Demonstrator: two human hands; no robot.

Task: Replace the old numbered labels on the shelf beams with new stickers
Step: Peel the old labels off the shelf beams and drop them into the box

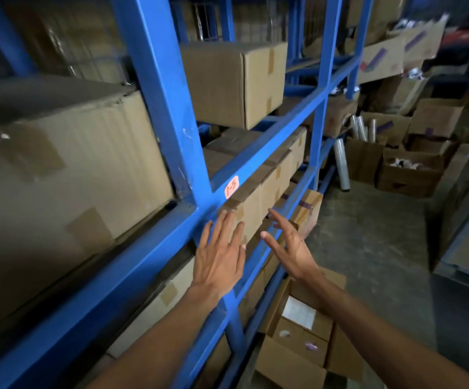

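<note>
1. Label [231, 187]: small orange sticker with rounded corners, handwritten "1-5", stuck on the blue steel beam [269, 144] just right of the upright post [166, 102].
2. Left hand [218, 256]: flat, fingers spread, empty, just below the label.
3. Right hand [289, 245]: open, empty, beside taped cardboard boxes [258, 200].
4. Open aisle floor [368, 234] to the right.

My left hand [219, 256] covers part of the blue beam [132, 265] at six o'clock, so I cannot tell whether my fingertips touch the box [251, 209] behind it. Both my forearms run off the bottom edge. At two o'clock the far boxes [401, 54] smear into blur, and the big carton [59, 175] at nine o'clock is cut by the left edge.
</note>
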